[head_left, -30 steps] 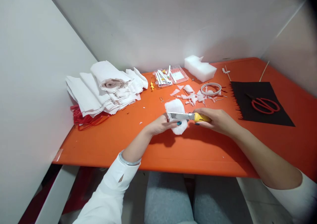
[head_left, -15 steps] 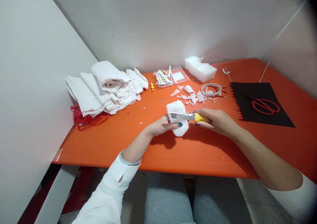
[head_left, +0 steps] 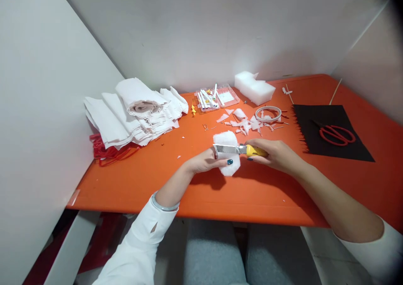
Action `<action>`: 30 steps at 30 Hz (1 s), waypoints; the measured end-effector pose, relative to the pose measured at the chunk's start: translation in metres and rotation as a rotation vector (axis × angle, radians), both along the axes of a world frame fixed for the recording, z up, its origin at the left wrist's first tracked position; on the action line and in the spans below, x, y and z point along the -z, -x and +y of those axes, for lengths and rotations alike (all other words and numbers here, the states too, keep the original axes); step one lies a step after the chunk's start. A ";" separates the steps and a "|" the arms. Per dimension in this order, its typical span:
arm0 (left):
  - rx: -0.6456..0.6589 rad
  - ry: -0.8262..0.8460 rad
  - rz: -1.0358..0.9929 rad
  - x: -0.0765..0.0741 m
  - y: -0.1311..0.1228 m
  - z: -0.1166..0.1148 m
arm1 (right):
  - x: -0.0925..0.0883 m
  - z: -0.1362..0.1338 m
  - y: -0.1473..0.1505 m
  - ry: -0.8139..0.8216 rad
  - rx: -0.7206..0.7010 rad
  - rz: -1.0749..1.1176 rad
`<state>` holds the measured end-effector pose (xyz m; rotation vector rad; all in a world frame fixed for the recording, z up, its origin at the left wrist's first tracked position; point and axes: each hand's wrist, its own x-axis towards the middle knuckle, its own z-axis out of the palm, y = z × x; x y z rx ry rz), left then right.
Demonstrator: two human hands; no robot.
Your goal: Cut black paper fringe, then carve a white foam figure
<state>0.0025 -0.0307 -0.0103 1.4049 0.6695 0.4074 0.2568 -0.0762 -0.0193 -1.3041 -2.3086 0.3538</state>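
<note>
Since a second ago little has moved. My left hand (head_left: 204, 162) has slid its thumb further down over the front of the white foam piece (head_left: 227, 139), so the teal nail now shows plainly near the lower edge. The piece has dropped and tipped slightly toward me. It is held just above the orange desk (head_left: 151, 171), near the front edge, pinched between that thumb and fingers I cannot see behind it.

My right hand (head_left: 277, 154) has hardly shifted. It is closed around the yellow handle of the knife (head_left: 234, 149), and the blade lies flat across the middle of the foam, a touch lower than before.

I cannot tell how deep the blade sits in the foam, or whether it only rests on it. Most of the handle is buried in my grip.

The foam scraps (head_left: 244, 124), tape ring (head_left: 268, 113) and red scissors (head_left: 336, 134) lie where they were.
</note>
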 end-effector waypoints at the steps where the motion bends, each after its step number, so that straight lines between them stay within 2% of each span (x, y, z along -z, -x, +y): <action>1: 0.009 0.008 -0.007 0.001 0.000 0.000 | 0.000 0.000 0.000 0.000 0.002 0.003; 7: -0.127 0.110 -0.132 0.011 0.004 0.002 | -0.001 0.000 -0.003 -0.024 0.043 0.016; 14: 0.034 0.065 0.009 0.012 0.001 -0.001 | -0.002 -0.001 0.000 0.004 0.006 0.021; 16: 0.030 0.069 0.001 0.013 0.001 -0.001 | -0.002 0.000 0.000 0.012 0.015 0.026; 21: -0.026 0.138 -0.084 0.008 0.004 0.001 | 0.001 0.001 -0.004 0.010 0.058 0.031; 26: -0.110 0.085 -0.097 0.005 0.005 0.004 | 0.002 0.002 -0.006 0.024 0.061 0.030; 30: -0.215 0.182 -0.108 0.009 0.004 0.006 | 0.002 0.002 -0.005 0.019 0.051 0.021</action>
